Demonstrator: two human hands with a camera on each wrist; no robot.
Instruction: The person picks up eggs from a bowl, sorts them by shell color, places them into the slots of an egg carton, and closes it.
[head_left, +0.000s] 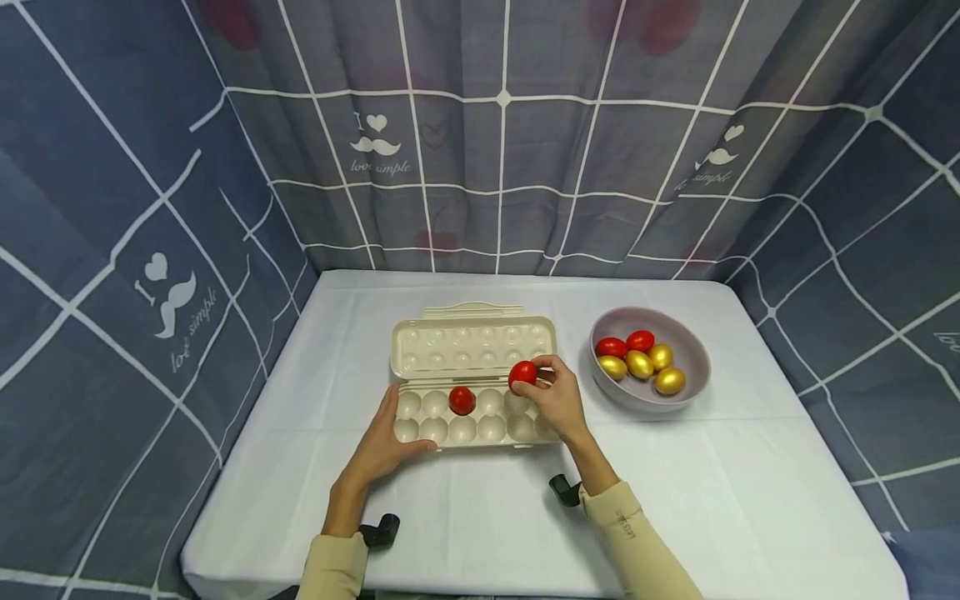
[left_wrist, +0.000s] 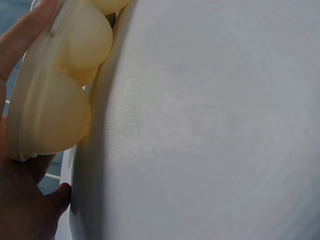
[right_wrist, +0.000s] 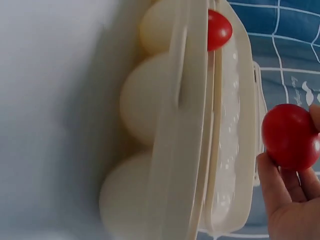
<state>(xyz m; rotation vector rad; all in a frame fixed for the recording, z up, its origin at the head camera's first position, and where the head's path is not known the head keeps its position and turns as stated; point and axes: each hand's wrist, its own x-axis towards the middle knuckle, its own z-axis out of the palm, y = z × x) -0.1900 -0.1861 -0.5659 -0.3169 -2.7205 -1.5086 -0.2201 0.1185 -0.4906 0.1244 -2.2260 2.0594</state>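
Observation:
A cream egg carton [head_left: 472,392] lies open on the white table, lid back. One red egg [head_left: 462,401] sits in a cup of its far row, also seen in the right wrist view as the seated red egg [right_wrist: 219,29]. My right hand [head_left: 551,396] pinches a second red egg [head_left: 522,374] just above the carton's right end; that held egg [right_wrist: 290,136] shows by the fingers. My left hand [head_left: 386,442] holds the carton's left front corner, thumb along the front edge. From below, the carton's cups [left_wrist: 60,107] rest against my left hand [left_wrist: 22,200].
A grey bowl [head_left: 678,333] at the right holds two red eggs [head_left: 626,343] and three gold eggs [head_left: 642,367]. The white tablecloth [head_left: 750,483] covers the table. Blue checked curtains [head_left: 112,250] close in the left, back and right sides.

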